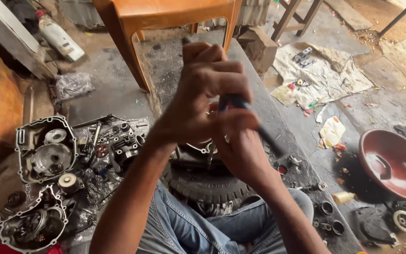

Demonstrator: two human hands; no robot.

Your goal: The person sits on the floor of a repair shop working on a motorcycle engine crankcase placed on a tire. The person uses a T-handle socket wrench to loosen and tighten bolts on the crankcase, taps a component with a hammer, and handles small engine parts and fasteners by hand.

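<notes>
Both my hands are raised close to the camera over an engine case part [198,153] that rests on a black tyre [207,183] between my knees. My left hand [203,89] is closed around the upper end of a dark rod-like tool [264,134]. My right hand [240,146] grips the same tool lower down, and its shaft slants down to the right. What the tool's tip touches is hidden behind my hands.
Two engine case halves [45,150] [34,223] and small parts lie on the floor at left. An orange plastic chair [165,19] stands ahead. A red basin [393,162] sits at right, with a cloth carrying parts [316,75] beyond it.
</notes>
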